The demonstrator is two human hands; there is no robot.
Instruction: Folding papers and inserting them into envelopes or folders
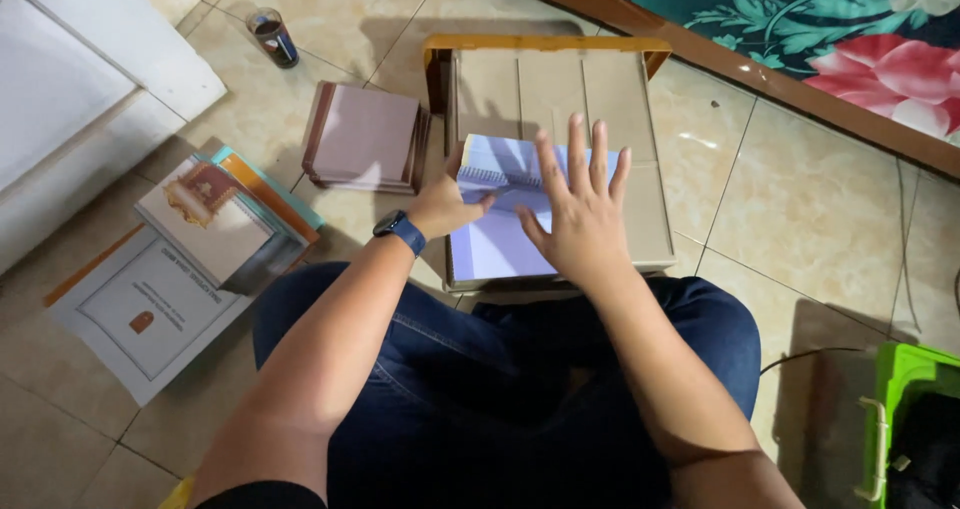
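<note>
We see a beige tiled floor [800,209] carrying everything. Landmark: the open cardboard box [610,119], flat on the tiles. Just left of it we have a stack of pinkish booklets [365,137]. Farther left and nearer us, a pile of books [225,219] on printed white sheets [140,314]. Up-left of the box, a small dark glass [272,36]. Far right of it and nearer us, a green plastic crate [905,409].

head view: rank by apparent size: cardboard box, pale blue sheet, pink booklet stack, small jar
Largest to smallest, as seen:
1. cardboard box
2. pale blue sheet, partly under the right hand and left hand, so its full size is unsure
3. pink booklet stack, close to the sheet
4. small jar
</note>
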